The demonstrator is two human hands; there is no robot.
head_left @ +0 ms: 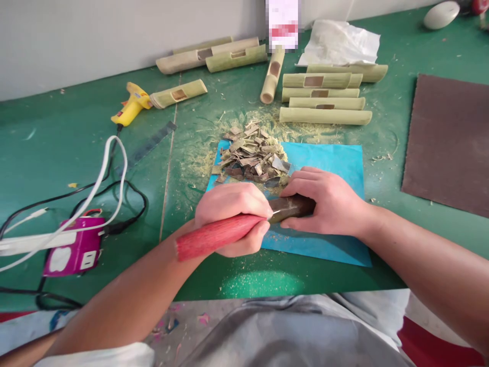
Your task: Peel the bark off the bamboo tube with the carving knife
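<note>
My left hand is closed around a carving knife with a red wooden handle. Its short metal blade points right and meets a dark brown bamboo piece, where a few pale scratches show. Wrapped over the right end of that piece, my right hand holds it down on a blue sheet. Part of the bamboo is hidden under my fingers. Just beyond both hands, a heap of brown and greenish chips lies on the sheet's upper left.
Notched bamboo tubes lie in a group at the back, with more bamboo tubes along the wall. A yellow glue gun, cables and a purple power block occupy the left. A brown sheet lies at right.
</note>
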